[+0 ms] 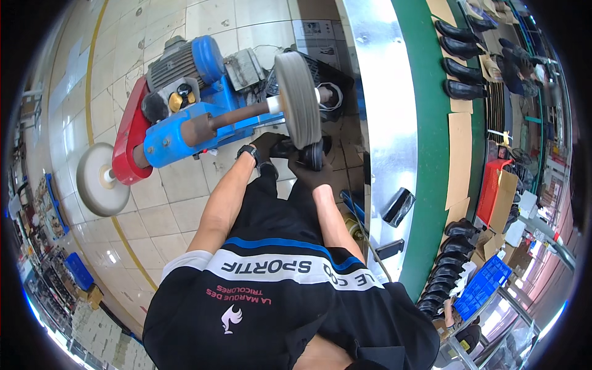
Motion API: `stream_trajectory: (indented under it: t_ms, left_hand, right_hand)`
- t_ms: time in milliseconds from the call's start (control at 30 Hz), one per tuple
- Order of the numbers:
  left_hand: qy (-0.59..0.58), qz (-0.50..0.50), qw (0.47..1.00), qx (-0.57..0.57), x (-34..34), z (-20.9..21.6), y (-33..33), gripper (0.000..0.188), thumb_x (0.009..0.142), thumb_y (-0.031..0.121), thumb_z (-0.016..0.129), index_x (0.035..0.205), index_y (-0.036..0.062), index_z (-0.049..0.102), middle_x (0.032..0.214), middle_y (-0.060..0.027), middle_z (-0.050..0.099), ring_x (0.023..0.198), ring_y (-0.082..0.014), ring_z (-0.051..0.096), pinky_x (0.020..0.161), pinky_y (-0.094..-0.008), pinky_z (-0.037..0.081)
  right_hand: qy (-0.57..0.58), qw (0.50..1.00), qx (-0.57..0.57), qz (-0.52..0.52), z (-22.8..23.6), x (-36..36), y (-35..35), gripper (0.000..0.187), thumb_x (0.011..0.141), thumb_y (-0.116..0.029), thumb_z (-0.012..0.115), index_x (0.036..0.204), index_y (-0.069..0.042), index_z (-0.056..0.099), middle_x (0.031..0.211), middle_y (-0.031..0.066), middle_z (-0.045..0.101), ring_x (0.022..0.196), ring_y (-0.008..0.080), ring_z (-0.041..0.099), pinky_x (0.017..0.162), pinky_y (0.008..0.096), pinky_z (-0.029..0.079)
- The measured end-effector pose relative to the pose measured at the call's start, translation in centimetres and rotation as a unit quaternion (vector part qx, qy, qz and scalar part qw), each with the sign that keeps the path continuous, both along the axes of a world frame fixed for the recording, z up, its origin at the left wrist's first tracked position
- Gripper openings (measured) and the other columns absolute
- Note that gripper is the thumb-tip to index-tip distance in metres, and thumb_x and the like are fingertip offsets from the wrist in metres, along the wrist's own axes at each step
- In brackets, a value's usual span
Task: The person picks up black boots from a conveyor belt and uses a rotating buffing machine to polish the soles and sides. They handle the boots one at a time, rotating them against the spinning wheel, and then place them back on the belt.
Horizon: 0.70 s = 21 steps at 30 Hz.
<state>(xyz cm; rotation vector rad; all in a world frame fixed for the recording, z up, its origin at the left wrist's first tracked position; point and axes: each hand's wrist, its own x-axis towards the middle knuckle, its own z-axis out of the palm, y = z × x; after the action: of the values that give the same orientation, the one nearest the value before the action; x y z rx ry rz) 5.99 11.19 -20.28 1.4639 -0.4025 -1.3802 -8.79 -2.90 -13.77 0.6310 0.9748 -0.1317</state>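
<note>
Both my hands wear dark gloves and hold a black shoe [314, 156] just under a grey buffing wheel [297, 98]. My left hand [267, 143], with a dark watch on its wrist, is closed at the shoe's left end. My right hand [313, 176] is wrapped round its right end. The shoe's upper side appears to touch the wheel's lower edge, though the exact contact is hard to make out. The wheel sits on a brown shaft [240, 116] of a blue polishing machine [176, 134].
A red belt guard [131, 132], a blue and grey motor [185, 61] and a second white wheel [102, 179] stand at the left. To the right runs a metal ledge [388, 123] beside a green conveyor [431, 154]. Rows of black shoes [462, 71] stand on it.
</note>
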Motion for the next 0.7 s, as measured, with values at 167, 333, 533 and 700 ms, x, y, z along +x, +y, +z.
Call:
stream_trajectory:
  t_ms: [167,333,533,700]
  left_hand:
    - [-0.171,-0.181,0.968,-0.024,0.1,-0.5,-4.6,0.039,0.092,0.027,0.053,0.123,0.0040,0.058,0.112,-0.0171,0.065,0.103,-0.0289,0.065,0.089,-0.0394,0.051]
    - [-0.297,-0.247,0.922,-0.032,-4.6,2.2,-4.7,0.044,0.088,0.035,0.059,0.121,0.0060,0.061,0.109,-0.0201,0.066,0.102,-0.0327,0.065,0.089,-0.0415,0.050]
    - [-0.361,-0.244,0.898,-0.066,-11.4,15.5,-13.9,0.037,0.084,0.022,0.066,0.117,0.0062,0.062,0.109,-0.0223,0.065,0.103,-0.0376,0.063,0.089,-0.0411,0.049]
    - [0.170,-0.102,0.975,-0.099,-9.9,24.0,-28.2,0.040,0.099,0.023,0.045,0.134,0.0029,0.045,0.124,-0.0254,0.056,0.113,-0.0353,0.058,0.099,-0.0463,0.046]
  right_hand:
    - [-0.162,0.978,-0.117,0.065,-8.9,-2.8,-1.9,0.032,0.088,-0.031,0.051,0.105,-0.006,0.061,0.099,0.0121,0.062,0.095,0.0269,0.058,0.093,0.0448,0.047]
    - [0.070,0.431,-0.766,0.472,-0.6,-9.5,-6.0,0.057,0.082,-0.031,0.070,0.131,-0.011,0.051,0.120,0.0132,0.060,0.112,0.0257,0.056,0.101,0.0376,0.043]
    - [0.297,0.503,-0.711,0.391,13.0,-17.5,-15.0,0.079,0.070,-0.056,0.076,0.126,-0.004,0.054,0.113,0.0173,0.066,0.105,0.0291,0.064,0.093,0.0386,0.049]
    - [0.454,0.501,-0.725,0.129,9.8,-26.6,-28.7,0.040,0.082,-0.031,0.073,0.103,0.003,0.065,0.081,0.0096,0.067,0.063,0.0148,0.063,0.056,0.0317,0.052]
